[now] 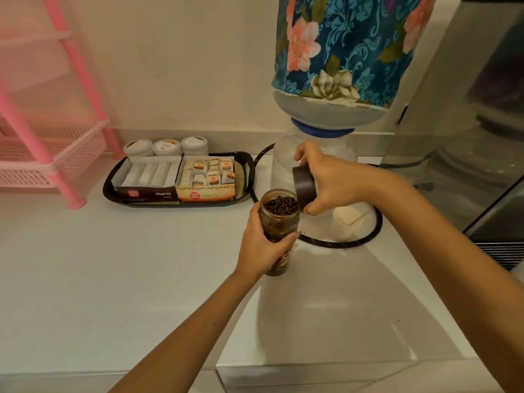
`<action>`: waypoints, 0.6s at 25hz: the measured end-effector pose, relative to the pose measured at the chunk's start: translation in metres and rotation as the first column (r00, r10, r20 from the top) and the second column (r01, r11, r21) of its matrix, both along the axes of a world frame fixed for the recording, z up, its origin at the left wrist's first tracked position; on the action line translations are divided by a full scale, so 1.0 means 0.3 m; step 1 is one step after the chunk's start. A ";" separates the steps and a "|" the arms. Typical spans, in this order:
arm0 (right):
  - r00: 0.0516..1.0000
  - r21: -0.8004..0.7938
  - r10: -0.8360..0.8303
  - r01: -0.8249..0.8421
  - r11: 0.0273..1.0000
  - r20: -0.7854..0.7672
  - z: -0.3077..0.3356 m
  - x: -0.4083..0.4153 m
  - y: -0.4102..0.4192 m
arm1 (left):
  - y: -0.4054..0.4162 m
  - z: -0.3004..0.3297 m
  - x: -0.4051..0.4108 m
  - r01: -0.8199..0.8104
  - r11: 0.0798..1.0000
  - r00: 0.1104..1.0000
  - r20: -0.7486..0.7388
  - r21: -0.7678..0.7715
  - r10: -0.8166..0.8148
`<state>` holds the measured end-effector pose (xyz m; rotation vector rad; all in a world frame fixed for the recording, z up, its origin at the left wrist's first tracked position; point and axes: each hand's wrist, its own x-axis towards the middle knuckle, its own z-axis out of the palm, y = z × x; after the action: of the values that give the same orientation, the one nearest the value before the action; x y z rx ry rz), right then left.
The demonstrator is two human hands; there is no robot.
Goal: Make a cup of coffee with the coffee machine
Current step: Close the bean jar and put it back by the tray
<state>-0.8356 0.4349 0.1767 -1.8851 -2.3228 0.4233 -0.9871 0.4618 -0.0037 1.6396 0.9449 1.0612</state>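
Note:
A clear jar (pixel 279 219) of dark coffee beans stands uncovered on the white counter (pixel 113 265). My left hand (pixel 261 245) grips the jar around its middle. My right hand (pixel 329 182) holds the jar's dark brown lid (pixel 304 185) tilted on edge, just above and to the right of the jar's mouth. A white paper cup (pixel 346 222) with a thin stick in it stands right of the jar. The steel coffee machine (pixel 482 165) fills the right edge, only partly in view.
A water dispenser with a floral-covered bottle (pixel 348 49) stands behind the jar, a black cord (pixel 334 244) looping around its base. A black tray (pixel 109 177) holds two open tea-bag boxes (pixel 175 180) and three small tubs. A pink plastic rack (pixel 56 143) stands at the left.

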 end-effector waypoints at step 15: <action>0.960 -0.196 0.161 -0.116 0.974 0.231 -0.060 -0.126 0.130 | -0.005 0.026 -0.009 0.032 0.997 0.999 -0.010 -0.073 -0.032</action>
<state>-0.8735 0.4738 0.1587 -1.9608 -2.6736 0.4530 -0.9899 0.4604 0.0042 1.5969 0.9509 0.9855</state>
